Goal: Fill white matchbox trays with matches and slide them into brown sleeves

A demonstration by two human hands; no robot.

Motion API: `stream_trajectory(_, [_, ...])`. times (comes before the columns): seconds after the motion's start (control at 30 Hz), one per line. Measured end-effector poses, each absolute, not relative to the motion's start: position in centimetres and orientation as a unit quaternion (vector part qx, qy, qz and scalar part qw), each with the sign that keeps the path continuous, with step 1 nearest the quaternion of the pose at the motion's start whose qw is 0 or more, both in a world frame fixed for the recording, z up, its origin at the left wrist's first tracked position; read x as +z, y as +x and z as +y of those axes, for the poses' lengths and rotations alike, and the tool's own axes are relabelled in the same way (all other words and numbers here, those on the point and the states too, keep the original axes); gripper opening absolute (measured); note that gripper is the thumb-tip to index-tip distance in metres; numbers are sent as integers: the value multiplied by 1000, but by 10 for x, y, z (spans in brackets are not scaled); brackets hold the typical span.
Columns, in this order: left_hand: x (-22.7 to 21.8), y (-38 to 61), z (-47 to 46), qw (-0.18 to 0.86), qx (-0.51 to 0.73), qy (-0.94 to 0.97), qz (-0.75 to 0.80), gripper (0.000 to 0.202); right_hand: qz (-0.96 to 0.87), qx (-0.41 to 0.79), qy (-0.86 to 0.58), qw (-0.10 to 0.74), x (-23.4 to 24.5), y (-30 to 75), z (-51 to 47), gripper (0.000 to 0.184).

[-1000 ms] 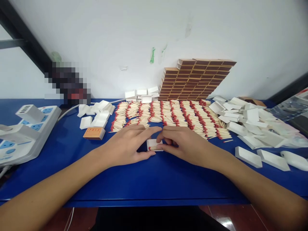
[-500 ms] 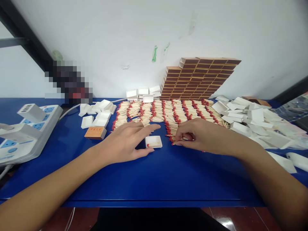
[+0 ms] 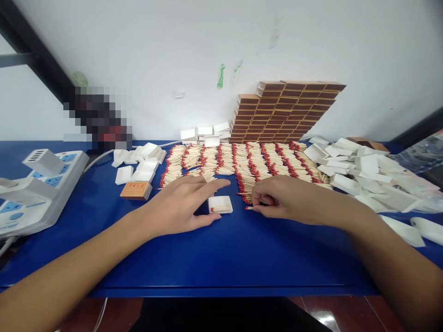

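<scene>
A small white matchbox tray (image 3: 226, 199) lies on the blue table with a few red-headed matches inside. My left hand (image 3: 182, 203) rests to its left, open, thumb at the tray's near-left edge and index finger stretched out beyond its far edge. Just right of the tray, my right hand (image 3: 282, 198) is closed in a pinch on a match (image 3: 249, 208), whose red head points left. Behind both hands, rows of loose matches (image 3: 226, 159) cover the table. The curled fingers of my right hand are partly hidden.
Stacked brown matchboxes (image 3: 282, 113) stand against the wall. White trays lie heaped at right (image 3: 367, 166) and in a smaller group at left (image 3: 145, 170), near an orange matchbox (image 3: 136, 190). A power strip (image 3: 69, 184) sits far left; the table's front edge (image 3: 228, 291) is near me.
My right hand has drawn slightly back from the match rows, and a single match now shows in its fingertips. My left hand and the tray stay in place.
</scene>
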State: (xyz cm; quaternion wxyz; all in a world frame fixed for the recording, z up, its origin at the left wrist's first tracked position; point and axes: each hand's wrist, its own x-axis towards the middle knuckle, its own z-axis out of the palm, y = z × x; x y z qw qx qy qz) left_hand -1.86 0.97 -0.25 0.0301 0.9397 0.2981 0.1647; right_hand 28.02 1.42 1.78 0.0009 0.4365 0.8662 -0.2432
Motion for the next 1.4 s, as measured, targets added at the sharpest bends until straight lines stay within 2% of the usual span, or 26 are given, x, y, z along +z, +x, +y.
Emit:
stream_trajectory(0.13, [-1,-16,8,38,156,939,303,60,860,-269,433,-17,18,274,12,6])
stream_trajectory(0.37, [-2,-12,4,61,157,941,293,61,868,-245,402,-160,11,246,0,11])
stream_trajectory(0.53, [-2,-11,3,65,166,941,287,61,879,-206,391,-179,1,235,-6,7])
stream_trajectory(0.9, [-4,-11,4,48,178,940,287,63,895,-153,383,-169,5,248,-4,15])
stream_trajectory(1.07, [-2,-13,6,45,155,937,310,64,874,-137,453,-109,21,269,7,20])
stream_trajectory(1.4, [0,-16,7,21,146,941,306,61,858,-215,466,-18,21,281,15,12])
